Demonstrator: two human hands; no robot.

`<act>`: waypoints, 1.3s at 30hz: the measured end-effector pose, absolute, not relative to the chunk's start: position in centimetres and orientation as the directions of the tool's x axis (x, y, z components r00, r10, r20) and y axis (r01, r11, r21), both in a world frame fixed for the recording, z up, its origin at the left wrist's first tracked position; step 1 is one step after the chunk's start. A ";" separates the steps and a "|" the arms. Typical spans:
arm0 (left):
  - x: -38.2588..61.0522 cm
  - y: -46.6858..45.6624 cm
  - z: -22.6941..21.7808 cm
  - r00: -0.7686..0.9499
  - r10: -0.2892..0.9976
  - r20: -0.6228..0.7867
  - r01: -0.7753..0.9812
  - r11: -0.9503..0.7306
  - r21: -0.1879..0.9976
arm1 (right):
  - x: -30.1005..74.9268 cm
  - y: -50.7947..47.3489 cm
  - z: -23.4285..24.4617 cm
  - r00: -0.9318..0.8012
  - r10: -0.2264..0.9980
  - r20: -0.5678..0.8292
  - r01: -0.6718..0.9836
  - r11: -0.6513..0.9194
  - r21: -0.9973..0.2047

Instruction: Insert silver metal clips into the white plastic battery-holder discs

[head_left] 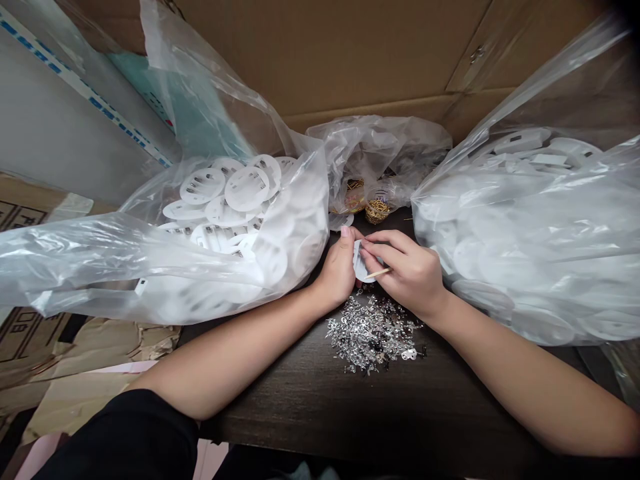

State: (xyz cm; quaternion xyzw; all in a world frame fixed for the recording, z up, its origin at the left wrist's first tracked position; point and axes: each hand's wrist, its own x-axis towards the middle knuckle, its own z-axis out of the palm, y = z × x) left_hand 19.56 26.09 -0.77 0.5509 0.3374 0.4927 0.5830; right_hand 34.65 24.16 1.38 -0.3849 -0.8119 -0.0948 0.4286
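Between my two hands is a round white plastic disc (367, 272), held a little above the table. My left hand (340, 265) is closed on the disc's left edge, thumb up. My right hand (409, 270) has its fingertips pressed to the disc's face, and a thin pale wooden stick (379, 273) pokes out from its grip across the disc. Whatever tiny part the right fingertips may pinch is hidden. Just below the hands, a pile of small silvery metal pieces (370, 333) lies on the dark table (280, 393).
A clear plastic bag (280, 280) full of white discs with metal pieces fitted stands on the left. Another bag (525, 233) of white plastic parts fills the right. Behind are gold-coloured metal bits (377, 211) by a crumpled bag (375, 137) and a cardboard wall (350, 53).
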 end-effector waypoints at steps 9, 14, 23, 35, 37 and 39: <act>19.5 26.1 -0.6 0.266 0.938 0.222 -0.138 -0.191 0.972 | 34.4 24.1 1.7 -0.259 0.596 0.760 0.666 0.680 -0.307; 19.5 26.1 -0.6 0.268 0.938 0.218 -0.138 -0.186 0.973 | 34.3 24.2 1.6 -0.248 0.580 0.776 0.642 0.698 -0.316; 19.4 26.1 -0.5 0.292 0.935 0.202 -0.150 -0.164 0.975 | 34.3 24.3 1.7 -0.248 0.596 0.764 0.604 0.711 -0.360; 19.4 26.0 -0.4 0.298 0.946 0.129 -0.164 -0.082 0.983 | 34.8 24.0 1.1 -0.330 0.534 0.779 0.684 0.703 -0.193; 19.4 26.0 -0.4 0.299 0.946 0.122 -0.173 -0.072 0.982 | 34.9 24.0 1.3 -0.364 0.521 0.772 0.702 0.698 -0.140; 19.4 26.1 -0.4 0.301 0.947 0.114 -0.184 -0.059 0.981 | 35.1 24.0 1.7 -0.400 0.518 0.756 0.703 0.702 -0.109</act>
